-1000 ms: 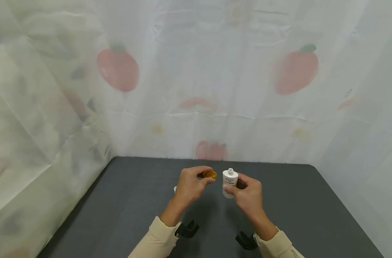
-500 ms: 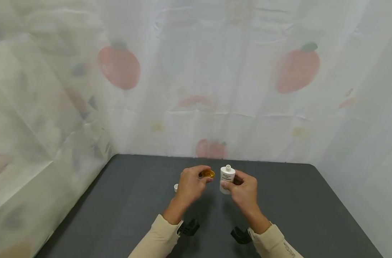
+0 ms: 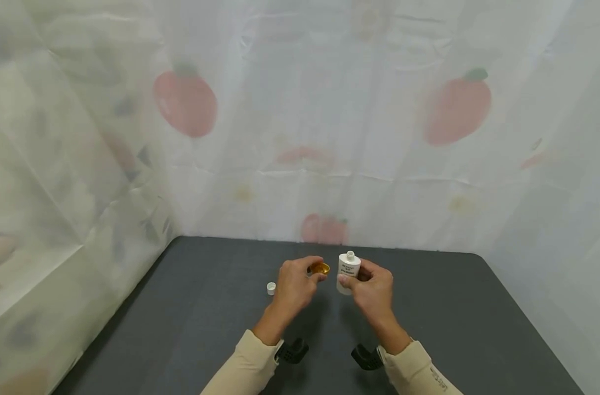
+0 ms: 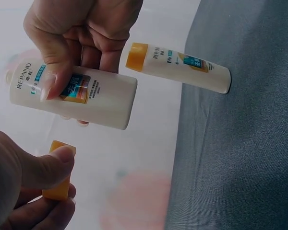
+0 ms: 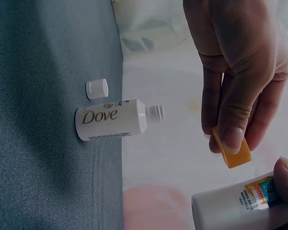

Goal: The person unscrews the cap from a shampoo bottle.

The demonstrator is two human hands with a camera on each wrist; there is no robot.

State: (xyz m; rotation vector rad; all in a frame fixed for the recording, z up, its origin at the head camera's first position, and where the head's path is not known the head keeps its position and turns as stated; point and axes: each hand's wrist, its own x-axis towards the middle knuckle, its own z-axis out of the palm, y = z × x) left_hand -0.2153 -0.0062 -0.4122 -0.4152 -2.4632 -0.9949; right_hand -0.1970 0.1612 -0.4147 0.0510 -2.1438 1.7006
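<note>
Small white plastic bottle (image 3: 348, 271) with printed label, uncapped, upright, gripped by the right-hand fingers (image 3: 346, 282), round orange plastic cap (image 3: 320, 268) pinched by the left-hand fingers (image 3: 315, 276), just beside the bottle neck

we see the head view evenly and softly lit, the curtain (image 3: 329, 109) bright and pale, its edges bowed by the wide lens. soft shadows lie on the counter (image 3: 477, 329) under the forearms. both wrist views are dimmer, their backgrounds washed out and blurred.
</note>
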